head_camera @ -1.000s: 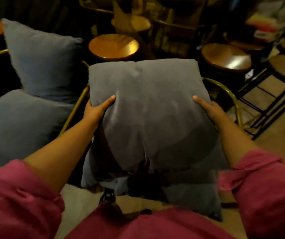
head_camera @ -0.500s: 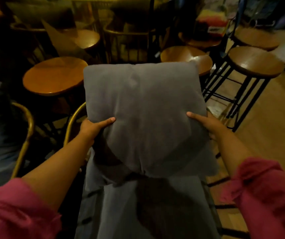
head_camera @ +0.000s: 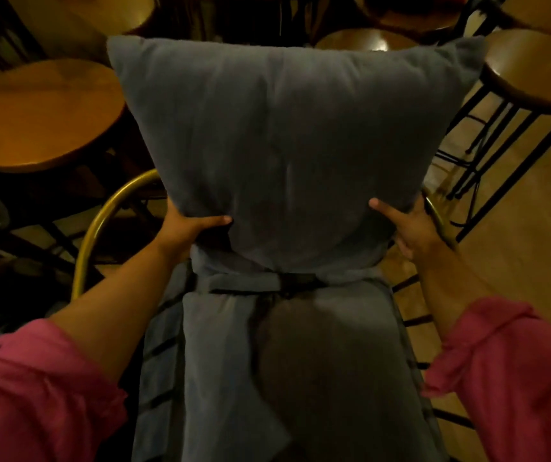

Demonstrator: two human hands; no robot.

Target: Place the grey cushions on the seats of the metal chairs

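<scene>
Cushion [head_camera: 287,145] now stands upright in both hands, far closer to the camera than a second ago and filling the middle of the view. Left hand [head_camera: 184,230] clasps its lower left corner, thumb across the front; right hand [head_camera: 407,228] clasps the lower right corner likewise. Its bottom edge meets a second grey cushion [head_camera: 300,361] lying flat on the seat of the metal chair [head_camera: 101,228], whose brass-coloured frame curves out on either side. The view has swung off the cushioned chair at the left, and round wooden stools [head_camera: 34,118] crowd behind. Judging by this, the seat is covered and the upright cushion is being propped against the backrest, grip not yet released.
</scene>
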